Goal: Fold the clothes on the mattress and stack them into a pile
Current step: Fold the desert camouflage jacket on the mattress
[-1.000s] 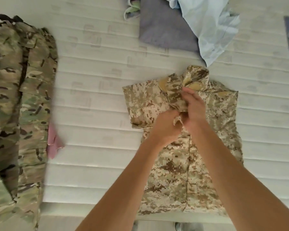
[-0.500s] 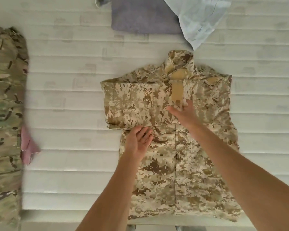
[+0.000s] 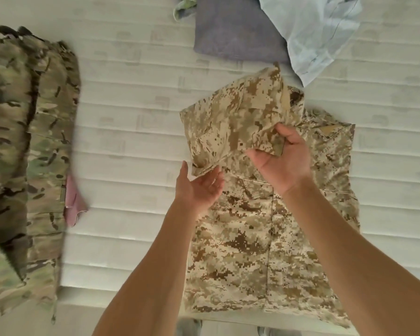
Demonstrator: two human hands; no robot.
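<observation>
A tan desert-camouflage shirt lies flat on the white mattress, its collar toward the far side. Its left folded sleeve section is raised off the shirt body. My right hand is palm up and pinches that raised section, thumb on top and fingers beneath. My left hand is palm up under the section's lower hem, fingers relaxed and touching the fabric edge.
A green woodland-camouflage garment lies stretched along the left side, with a pink cloth peeking from under it. A folded grey-purple cloth and a crumpled light blue shirt sit at the far edge. The mattress's near edge runs under my forearms.
Both hands lay on the flat shirt half a second ago. Now they are palm up and the left sleeve section has been lifted off the shirt body.
</observation>
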